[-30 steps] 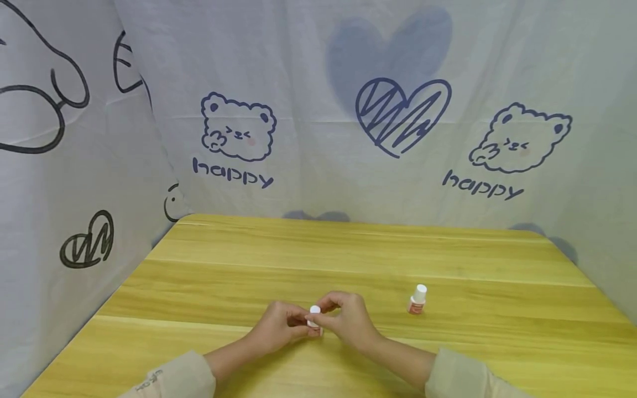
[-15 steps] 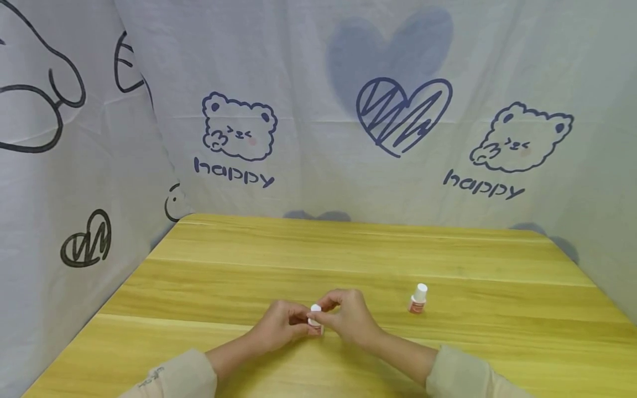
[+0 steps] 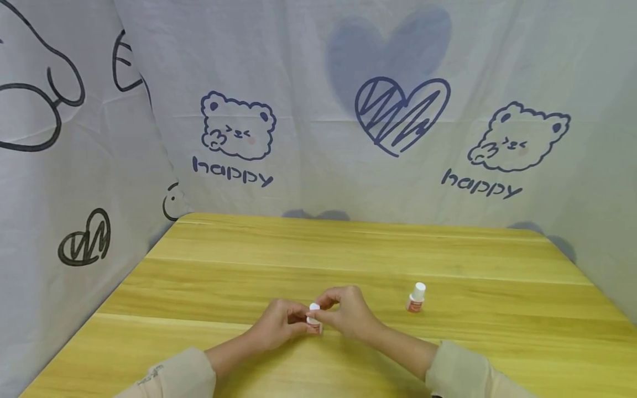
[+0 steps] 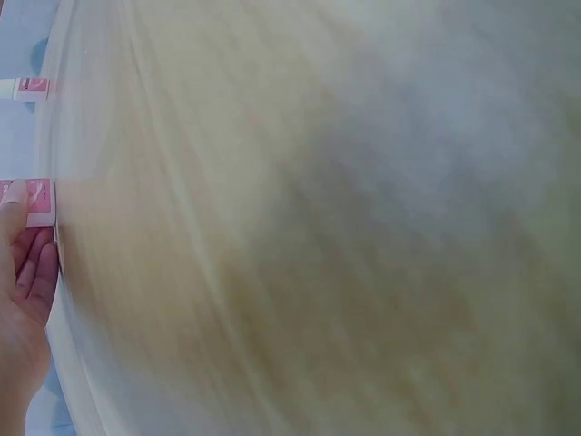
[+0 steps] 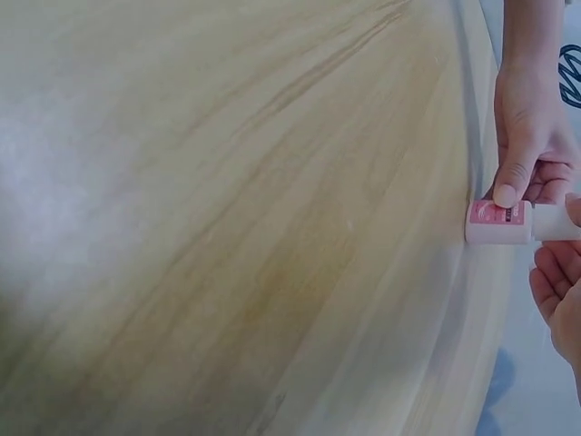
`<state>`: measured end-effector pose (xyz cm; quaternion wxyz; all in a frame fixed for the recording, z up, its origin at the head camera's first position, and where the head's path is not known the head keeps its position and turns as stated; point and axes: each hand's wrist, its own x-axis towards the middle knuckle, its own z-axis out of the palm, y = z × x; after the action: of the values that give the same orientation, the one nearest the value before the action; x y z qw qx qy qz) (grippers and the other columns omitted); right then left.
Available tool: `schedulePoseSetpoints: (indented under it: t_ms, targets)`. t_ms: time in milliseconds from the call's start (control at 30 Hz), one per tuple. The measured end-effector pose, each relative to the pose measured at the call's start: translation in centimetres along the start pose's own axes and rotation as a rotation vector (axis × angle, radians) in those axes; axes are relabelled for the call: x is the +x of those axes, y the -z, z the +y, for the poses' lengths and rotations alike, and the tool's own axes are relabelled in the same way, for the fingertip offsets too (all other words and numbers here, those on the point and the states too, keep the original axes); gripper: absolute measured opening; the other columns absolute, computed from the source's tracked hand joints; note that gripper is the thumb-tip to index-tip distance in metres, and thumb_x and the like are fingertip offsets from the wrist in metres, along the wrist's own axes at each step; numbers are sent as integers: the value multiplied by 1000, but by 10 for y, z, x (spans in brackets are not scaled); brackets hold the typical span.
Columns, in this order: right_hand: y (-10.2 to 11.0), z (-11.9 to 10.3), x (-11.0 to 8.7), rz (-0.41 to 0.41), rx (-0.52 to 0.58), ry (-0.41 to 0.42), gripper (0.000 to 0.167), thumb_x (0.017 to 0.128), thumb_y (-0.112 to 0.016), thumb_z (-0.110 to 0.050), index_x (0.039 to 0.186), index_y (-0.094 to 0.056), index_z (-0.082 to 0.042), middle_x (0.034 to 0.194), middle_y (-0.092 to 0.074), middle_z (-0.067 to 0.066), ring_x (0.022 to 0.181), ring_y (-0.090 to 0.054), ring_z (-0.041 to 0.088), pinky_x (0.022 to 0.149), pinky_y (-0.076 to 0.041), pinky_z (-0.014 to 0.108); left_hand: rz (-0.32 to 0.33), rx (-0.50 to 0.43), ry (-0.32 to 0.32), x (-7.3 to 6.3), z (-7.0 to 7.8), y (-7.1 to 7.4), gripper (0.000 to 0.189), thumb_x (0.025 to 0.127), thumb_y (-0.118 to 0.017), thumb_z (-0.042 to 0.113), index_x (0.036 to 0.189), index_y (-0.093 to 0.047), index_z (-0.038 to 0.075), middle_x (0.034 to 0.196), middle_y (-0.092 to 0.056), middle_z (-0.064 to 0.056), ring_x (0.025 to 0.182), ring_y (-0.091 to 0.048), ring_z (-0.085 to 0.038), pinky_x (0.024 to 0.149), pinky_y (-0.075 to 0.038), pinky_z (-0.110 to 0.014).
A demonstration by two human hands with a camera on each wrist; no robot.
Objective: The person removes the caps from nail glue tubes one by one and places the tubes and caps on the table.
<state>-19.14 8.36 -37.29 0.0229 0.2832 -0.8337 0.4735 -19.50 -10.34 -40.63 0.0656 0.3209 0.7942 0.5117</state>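
Observation:
A small white bottle with a pinkish-red label (image 3: pixel 314 329) stands upright on the table between both hands. My left hand (image 3: pixel 278 327) grips its body, thumb on the label side, as the right wrist view also shows. On the bottle's white cap (image 3: pixel 314 306) the thumb and fingers of my right hand (image 3: pixel 350 314) pinch from the right. Seen from the right wrist, the cap (image 5: pixel 550 222) lies in line with the bottle body (image 5: pixel 499 233); fingers hide part of it. In the left wrist view only the labelled part of the bottle (image 4: pixel 42 200) shows, beside the left hand (image 4: pixel 23 304).
A second, similar capped bottle (image 3: pixel 415 298) stands upright on the wooden table (image 3: pixel 239 254), to the right of the hands. White cloth (image 3: pixel 308 149) with drawn hearts and bears hangs behind the table and along its left side.
The right hand and the cap sit very slightly higher than a second ago. A little more of the held bottle's label shows beneath the fingers. The second bottle stays in place.

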Motion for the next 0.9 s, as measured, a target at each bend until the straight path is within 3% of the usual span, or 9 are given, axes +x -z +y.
schedulePoseSetpoints:
  t_ms: [267, 633, 900]
  targets:
    - [3, 1, 2, -48, -27, 42, 14, 80, -73, -14, 84, -72, 0, 79, -72, 8, 74, -65, 10, 69, -54, 21, 3, -20, 21, 1, 1, 0, 16, 82, -68, 6, 93, -69, -5, 89, -71, -17, 78, -68, -10, 71, -55, -16]
    - [7, 2, 4, -104, -20, 73, 15, 82, -70, -9, 91, -71, 3, 85, -72, 11, 78, -67, 14, 71, -54, 21, 11, -28, 2, 3, -2, -1, 15, 80, -70, 6, 90, -70, -5, 88, -72, -17, 78, -69, -10, 71, -56, -17]
    - [1, 8, 2, -44, 52, 40, 14, 80, -71, -9, 89, -70, 3, 85, -72, 13, 77, -66, 11, 71, -54, 19, 22, -16, 21, 3, -3, -1, 15, 80, -69, 5, 91, -70, -5, 87, -72, -16, 78, -70, -12, 71, -55, -17]
